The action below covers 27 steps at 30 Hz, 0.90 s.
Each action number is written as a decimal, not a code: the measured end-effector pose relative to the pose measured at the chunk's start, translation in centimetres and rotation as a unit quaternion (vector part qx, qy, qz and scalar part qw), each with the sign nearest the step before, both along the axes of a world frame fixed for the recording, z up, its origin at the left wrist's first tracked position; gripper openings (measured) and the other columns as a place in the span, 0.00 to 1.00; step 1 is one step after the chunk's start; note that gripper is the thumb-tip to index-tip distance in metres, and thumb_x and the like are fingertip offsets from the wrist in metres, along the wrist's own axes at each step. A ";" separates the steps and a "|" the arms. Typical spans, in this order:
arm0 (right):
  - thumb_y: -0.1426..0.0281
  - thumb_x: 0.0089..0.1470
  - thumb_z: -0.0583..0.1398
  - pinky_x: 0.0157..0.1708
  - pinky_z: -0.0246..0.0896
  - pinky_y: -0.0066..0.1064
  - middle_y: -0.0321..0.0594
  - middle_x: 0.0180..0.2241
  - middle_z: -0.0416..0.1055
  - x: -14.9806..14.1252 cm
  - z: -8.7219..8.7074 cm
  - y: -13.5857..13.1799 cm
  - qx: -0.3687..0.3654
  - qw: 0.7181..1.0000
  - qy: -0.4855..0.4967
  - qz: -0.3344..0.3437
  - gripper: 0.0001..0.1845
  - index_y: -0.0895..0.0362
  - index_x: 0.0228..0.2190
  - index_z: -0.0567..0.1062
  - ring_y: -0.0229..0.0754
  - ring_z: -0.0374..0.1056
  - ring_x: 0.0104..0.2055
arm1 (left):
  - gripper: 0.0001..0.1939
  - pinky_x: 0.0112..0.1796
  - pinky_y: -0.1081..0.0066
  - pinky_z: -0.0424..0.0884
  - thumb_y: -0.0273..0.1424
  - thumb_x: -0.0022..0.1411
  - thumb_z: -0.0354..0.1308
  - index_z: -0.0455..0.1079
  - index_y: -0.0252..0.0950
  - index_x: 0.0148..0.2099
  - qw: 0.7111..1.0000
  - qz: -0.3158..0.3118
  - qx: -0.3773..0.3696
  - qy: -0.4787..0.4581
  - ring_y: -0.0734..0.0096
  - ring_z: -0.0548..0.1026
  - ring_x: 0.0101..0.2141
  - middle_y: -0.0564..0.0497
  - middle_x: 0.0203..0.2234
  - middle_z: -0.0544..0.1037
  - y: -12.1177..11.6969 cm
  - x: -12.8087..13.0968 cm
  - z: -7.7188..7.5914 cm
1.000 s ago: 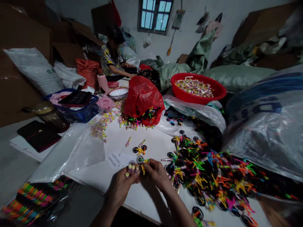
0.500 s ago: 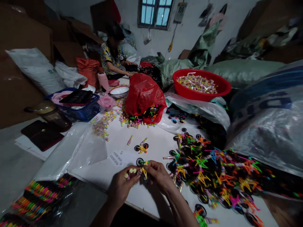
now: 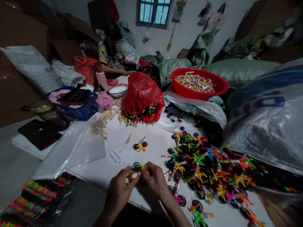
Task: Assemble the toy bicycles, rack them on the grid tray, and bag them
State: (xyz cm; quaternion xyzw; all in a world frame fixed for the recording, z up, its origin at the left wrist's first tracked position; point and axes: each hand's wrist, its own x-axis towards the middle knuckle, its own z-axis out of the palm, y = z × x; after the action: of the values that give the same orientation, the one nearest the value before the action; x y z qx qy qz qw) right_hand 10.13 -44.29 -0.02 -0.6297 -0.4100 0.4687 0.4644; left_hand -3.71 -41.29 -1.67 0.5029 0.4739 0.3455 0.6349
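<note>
Near the table's front edge, my left hand (image 3: 123,185) is closed around a few small printed tubes (image 3: 134,175) with pale ends. Close against it, my right hand (image 3: 154,180) pinches a small toy bicycle (image 3: 143,166) with yellow and green parts. One black spoked wheel of it sticks out to the left; the rest is hidden by my fingers. The bicycle and a tube meet between my two hands. Beyond them lie a yellow-orange toy bicycle (image 3: 140,147) and two loose tubes (image 3: 128,138) on the white tabletop (image 3: 94,176).
A heap of colourful toy bicycles (image 3: 213,170) covers the right side. Behind are a red plastic bag (image 3: 142,91) and a red basin (image 3: 176,82) of tubes. Packed bicycles (image 3: 35,198) lie low at left, beside a clear plastic sheet (image 3: 59,151). A co-worker (image 3: 110,56) sits at the back.
My right hand has shifted over the bicycle, now covering its lower wheel. Fewer tube ends show in my left hand. The whole view has moved slightly.
</note>
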 end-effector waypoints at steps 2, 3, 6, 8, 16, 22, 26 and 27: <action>0.56 0.50 0.57 0.19 0.44 0.24 0.33 0.17 0.60 -0.5 -0.1 0.2 0.009 0.997 -0.070 -0.014 0.18 0.57 0.20 0.65 0.34 0.54 0.20 | 0.08 0.34 0.74 0.64 0.37 0.49 0.64 0.74 0.38 0.29 0.999 0.001 0.041 0.015 0.65 0.69 0.33 0.50 0.29 0.73 -0.3 0.4 -0.3; 0.56 0.51 0.56 0.19 0.45 0.25 0.34 0.18 0.62 -0.3 0.3 0.2 0.008 0.996 -0.089 -0.005 0.18 0.57 0.20 0.65 0.35 0.55 0.20 | 0.09 0.35 0.73 0.64 0.38 0.51 0.63 0.74 0.38 0.31 0.998 -0.011 0.059 0.016 0.64 0.69 0.33 0.50 0.29 0.73 -0.3 0.5 -0.4; 0.56 0.55 0.53 0.20 0.49 0.26 0.36 0.19 0.65 2.8 4.5 -1.0 0.014 0.984 -0.167 0.053 0.19 0.57 0.22 0.69 0.38 0.59 0.21 | 0.15 0.33 0.72 0.63 0.42 0.53 0.61 0.75 0.37 0.37 0.999 -0.029 0.016 0.002 0.65 0.70 0.32 0.49 0.28 0.74 0.1 0.1 -0.1; 0.57 0.57 0.51 0.23 0.52 0.28 0.39 0.22 0.67 6.7 8.9 -2.5 0.027 0.949 -0.313 0.036 0.19 0.56 0.26 0.73 0.40 0.61 0.24 | 0.21 0.29 0.73 0.61 0.46 0.52 0.60 0.74 0.36 0.41 0.999 -0.006 -0.050 -0.004 0.66 0.70 0.30 0.48 0.30 0.75 0.7 -0.6 0.1; 0.77 0.52 0.55 0.38 0.57 0.32 0.47 0.41 0.68 5.4 7.5 3.7 0.026 0.777 -0.627 0.041 0.15 0.57 0.42 0.72 0.46 0.63 0.40 | 0.27 0.24 0.78 0.58 0.41 0.37 0.72 0.74 0.32 0.40 0.968 0.059 -0.186 -0.160 0.75 0.67 0.27 0.50 0.27 0.73 0.9 0.0 -0.4; 0.78 0.54 0.54 0.39 0.56 0.32 0.45 0.42 0.66 0.6 -1.0 6.8 0.034 0.808 -0.576 0.115 0.12 0.56 0.39 0.72 0.46 0.61 0.43 | 0.32 0.18 0.80 0.51 0.46 0.39 0.70 0.71 0.33 0.44 0.965 0.120 -0.176 -0.152 0.76 0.65 0.25 0.50 0.26 0.72 1.7 -1.4 0.0; 0.77 0.54 0.55 0.39 0.57 0.28 0.39 0.44 0.65 4.5 0.1 2.5 0.063 0.861 -0.488 0.125 0.12 0.52 0.38 0.73 0.41 0.63 0.42 | 0.30 0.21 0.79 0.55 0.47 0.45 0.67 0.70 0.34 0.46 0.967 0.085 -0.199 -0.136 0.75 0.66 0.28 0.49 0.30 0.72 1.6 -1.0 -0.2; 0.76 0.55 0.54 0.39 0.58 0.27 0.39 0.46 0.64 5.3 0.6 1.7 0.067 0.876 -0.463 0.116 0.13 0.51 0.39 0.73 0.40 0.64 0.42 | 0.29 0.22 0.79 0.56 0.47 0.46 0.66 0.70 0.35 0.47 0.969 0.066 -0.199 -0.127 0.76 0.66 0.29 0.50 0.31 0.72 1.5 -0.5 -0.3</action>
State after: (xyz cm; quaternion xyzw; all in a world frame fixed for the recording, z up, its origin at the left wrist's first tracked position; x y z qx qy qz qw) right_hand 15.41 -42.59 0.60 -0.6899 -0.6787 0.1463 0.2048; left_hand -4.23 -39.78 -1.99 0.2855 0.4806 0.3465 0.7533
